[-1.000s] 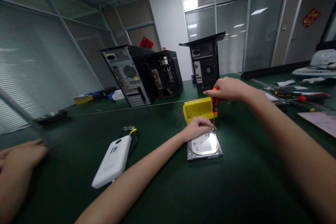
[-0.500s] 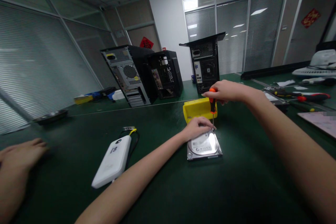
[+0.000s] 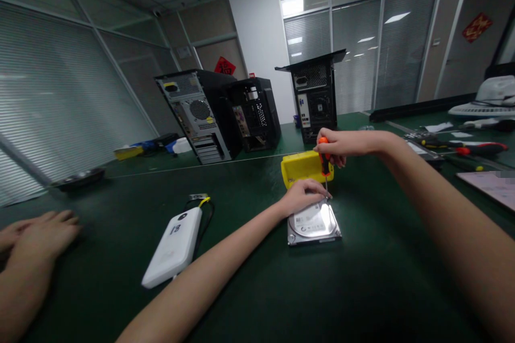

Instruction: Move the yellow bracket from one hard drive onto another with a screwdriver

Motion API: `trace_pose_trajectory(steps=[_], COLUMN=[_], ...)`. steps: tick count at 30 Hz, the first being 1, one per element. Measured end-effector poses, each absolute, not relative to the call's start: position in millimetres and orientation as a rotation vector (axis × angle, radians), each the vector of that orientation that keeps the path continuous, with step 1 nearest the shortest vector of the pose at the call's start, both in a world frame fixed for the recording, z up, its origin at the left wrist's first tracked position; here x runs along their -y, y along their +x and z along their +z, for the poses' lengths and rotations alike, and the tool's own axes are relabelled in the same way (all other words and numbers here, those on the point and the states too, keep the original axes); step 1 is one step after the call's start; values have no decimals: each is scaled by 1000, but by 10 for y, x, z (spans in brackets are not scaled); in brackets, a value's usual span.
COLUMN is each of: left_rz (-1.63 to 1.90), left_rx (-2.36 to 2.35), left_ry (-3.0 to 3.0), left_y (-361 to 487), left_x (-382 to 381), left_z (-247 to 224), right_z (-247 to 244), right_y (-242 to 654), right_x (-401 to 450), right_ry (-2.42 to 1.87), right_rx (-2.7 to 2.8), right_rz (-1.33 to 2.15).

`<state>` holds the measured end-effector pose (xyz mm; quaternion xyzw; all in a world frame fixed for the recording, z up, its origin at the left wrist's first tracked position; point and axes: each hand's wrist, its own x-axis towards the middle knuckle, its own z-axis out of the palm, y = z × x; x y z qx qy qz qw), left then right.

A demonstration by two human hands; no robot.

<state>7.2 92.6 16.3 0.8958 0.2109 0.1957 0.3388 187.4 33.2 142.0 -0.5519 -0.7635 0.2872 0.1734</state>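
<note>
On the green counter (image 3: 362, 289), left of the drive (image 3: 316, 221) and closest in, lies a white power bank (image 3: 174, 246) with a dark cable along its drive-facing side; the person's left forearm (image 3: 213, 268) runs between the two. Far to the drive's left are another person's hands (image 3: 46, 236). The drive itself lies flat, label up. The left grip (image 3: 301, 197) rests over the drive's far end, hiding part of it; I cannot tell whether it pinches the edges. The right grip (image 3: 332, 147), above and beyond the drive, is wrapped round an orange-black driver (image 3: 325, 163), whose shaft points down at the drive's far right corner, beside the left fingertips. Just behind the drive sits a yellow bin (image 3: 300, 166), partly blocked by the left grip and the driver. Well right of the drive is a pink sheet (image 3: 488, 185), with red-handled pliers (image 3: 486, 147) beyond it. Farther left of the drive lies a dark tray (image 3: 82, 178). Well behind the drive stand three PC cases (image 3: 316, 99), the rightmost with a panel jutting from its top.
</note>
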Motion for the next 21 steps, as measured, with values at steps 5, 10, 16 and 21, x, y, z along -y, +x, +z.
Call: trace_pose_trajectory(steps=[5,10,16,21], left_rz=[520,517,525,516], left_rx=[-541,-508,-516,-516], left_ry=[2323,2310,2319,2321], left_y=[83,91,82,88], left_x=[-932,-929,-941,-933], left_z=[153,155,144,156], right_z=[1381,1415,1487,1448], right_y=[1922,1977,2020,1970], right_x=[-376,-396,-323,-349], right_ry=[-1517,-1418,-1271,-1314], right_rx=[2170,2248,2298,2257], right_rz=[783,692,749,807])
